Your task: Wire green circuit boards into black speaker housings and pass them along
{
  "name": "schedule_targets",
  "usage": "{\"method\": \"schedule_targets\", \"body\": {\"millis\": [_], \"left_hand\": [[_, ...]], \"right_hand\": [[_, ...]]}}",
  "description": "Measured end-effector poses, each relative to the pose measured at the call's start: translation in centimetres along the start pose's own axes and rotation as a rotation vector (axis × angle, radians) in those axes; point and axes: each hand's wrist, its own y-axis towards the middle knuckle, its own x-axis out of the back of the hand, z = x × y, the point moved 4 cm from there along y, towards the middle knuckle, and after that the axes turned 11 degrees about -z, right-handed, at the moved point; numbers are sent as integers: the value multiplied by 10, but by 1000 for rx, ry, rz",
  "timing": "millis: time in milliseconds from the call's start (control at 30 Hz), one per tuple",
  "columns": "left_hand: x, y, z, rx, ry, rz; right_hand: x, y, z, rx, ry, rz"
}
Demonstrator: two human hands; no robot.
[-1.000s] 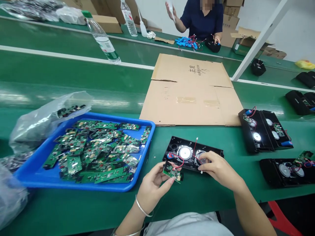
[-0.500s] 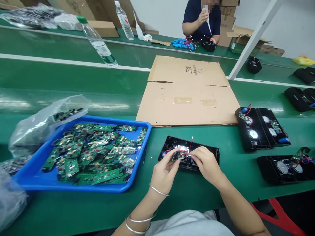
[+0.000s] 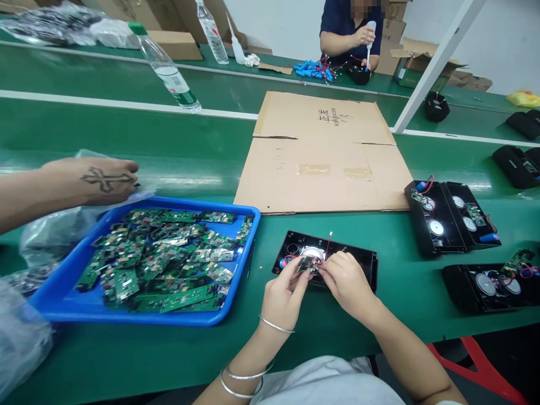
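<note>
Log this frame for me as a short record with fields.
left hand: holding a small circuit board
right hand: fingertips at the board; grip unclear
beneath hands: open black case
left side: blue tray of circuit boards
right side: more open black cases
beyond: flat cardboard sheet
others: a hand above a plastic bag; a person across the bench holding a white bottle

Circuit board (image 3: 309, 264) part-hidden by left hand (image 3: 282, 298).
Right hand (image 3: 346, 281) pinch point too small to read; co-worker's hand (image 3: 105, 180) covers some bag (image 3: 54, 236), forearm cut off left.
</note>
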Motion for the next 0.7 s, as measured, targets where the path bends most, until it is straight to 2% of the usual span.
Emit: {"method": "schedule_targets", "body": {"millis": [100, 200, 367, 500, 700], "left_hand": [[-1, -2, 2, -99, 55, -14], [-1, -3, 6, -131, 75, -14], [4, 1, 9, -162, 75, 15], [6, 3, 6, -158, 72, 32], [2, 2, 1, -89, 33, -16]], "right_hand": [[0, 0, 5, 8, -64, -67], [-2, 1, 10, 30, -137, -119], [-5, 3, 4, -17, -82, -67], [-3, 4, -2, -64, 45, -49], [-2, 0, 4, -96, 62, -132]]}}
